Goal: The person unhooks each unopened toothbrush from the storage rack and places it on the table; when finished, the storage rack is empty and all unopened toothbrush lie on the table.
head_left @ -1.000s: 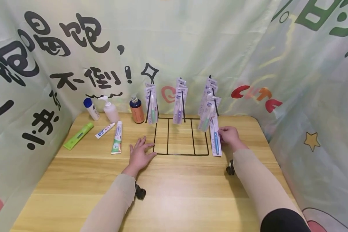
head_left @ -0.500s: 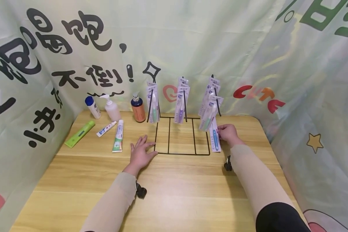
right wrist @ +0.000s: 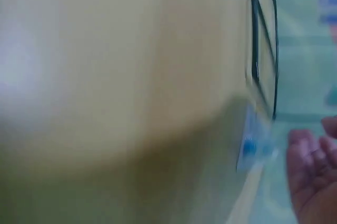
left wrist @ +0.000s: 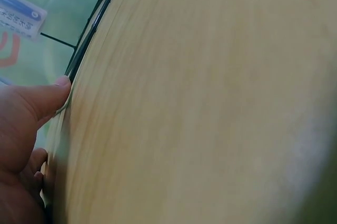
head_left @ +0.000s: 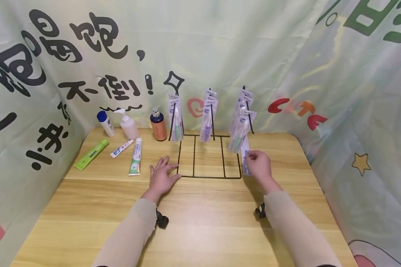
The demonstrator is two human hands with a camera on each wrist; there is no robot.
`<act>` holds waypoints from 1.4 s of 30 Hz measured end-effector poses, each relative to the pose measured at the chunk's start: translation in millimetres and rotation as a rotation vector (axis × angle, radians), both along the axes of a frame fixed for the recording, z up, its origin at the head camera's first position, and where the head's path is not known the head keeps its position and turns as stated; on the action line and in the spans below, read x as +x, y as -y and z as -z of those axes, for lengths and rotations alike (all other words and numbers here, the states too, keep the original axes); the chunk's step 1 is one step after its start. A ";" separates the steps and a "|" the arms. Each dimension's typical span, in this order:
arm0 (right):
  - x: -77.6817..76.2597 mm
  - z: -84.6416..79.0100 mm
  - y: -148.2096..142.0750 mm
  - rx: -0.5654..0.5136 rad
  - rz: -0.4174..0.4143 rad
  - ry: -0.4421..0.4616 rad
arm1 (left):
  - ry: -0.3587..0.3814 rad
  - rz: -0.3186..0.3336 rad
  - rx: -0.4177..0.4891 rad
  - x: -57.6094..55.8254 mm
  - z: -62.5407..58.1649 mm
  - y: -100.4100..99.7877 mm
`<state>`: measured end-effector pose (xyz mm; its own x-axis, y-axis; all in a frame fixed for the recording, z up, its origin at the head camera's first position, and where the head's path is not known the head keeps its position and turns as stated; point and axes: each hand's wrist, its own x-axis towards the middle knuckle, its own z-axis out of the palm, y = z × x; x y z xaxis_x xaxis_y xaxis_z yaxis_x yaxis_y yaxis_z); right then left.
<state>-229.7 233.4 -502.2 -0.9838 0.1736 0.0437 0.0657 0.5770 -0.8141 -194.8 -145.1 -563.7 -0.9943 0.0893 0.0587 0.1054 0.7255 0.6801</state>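
Note:
My left hand [head_left: 162, 178] rests at the left front corner of a black wire rack [head_left: 210, 177]. Its fingers are spread, and in the left wrist view the thumb [left wrist: 50, 98] touches the rod. Over a packaged toothbrush [head_left: 245, 170] lying just right of the rack hovers my right hand [head_left: 258, 167], covering part of it. In the blurred right wrist view, the loosely bent fingers [right wrist: 305, 163] stand apart from that pack. More packaged toothbrushes hang from the rack's left hook [head_left: 172, 122], middle hook [head_left: 212, 122] and right hook [head_left: 250, 124].
Left of the rack lie a green tube [head_left: 91, 155], a small toothpaste tube [head_left: 121, 148] and a larger toothpaste tube [head_left: 135, 157]. Behind them stand a blue-capped bottle [head_left: 106, 124], a pink pump bottle [head_left: 128, 126] and an orange bottle [head_left: 158, 128]. Printed cloth [head_left: 220, 48] surrounds the table.
My right hand has left the right edge of the lying toothbrush pack and moved left and nearer over it. The pack shifted slightly away earlier. My left hand has stayed at the rack.

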 end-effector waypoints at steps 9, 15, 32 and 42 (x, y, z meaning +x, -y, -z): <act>44.6 -2.0 92.0 -0.195 -0.285 -0.246 | 0.026 -0.001 -0.034 3.0 -4.5 2.8; 27.5 -22.2 149.3 -0.247 -0.365 -0.311 | 0.031 0.008 -0.028 3.7 -6.7 -3.7; -33.4 -78.9 214.6 -0.318 -0.358 -0.081 | -0.001 0.023 -0.051 -2.8 -4.1 1.7; -37.0 -81.1 219.5 -0.302 -0.346 -0.096 | -0.008 0.020 -0.040 -1.2 -2.9 1.3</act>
<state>-266.7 13.9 -421.1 -0.9803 -0.1447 0.1348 -0.1721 0.2884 -0.9419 -196.1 -146.5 -560.8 -0.9918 0.1117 0.0622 0.1252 0.7498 0.6497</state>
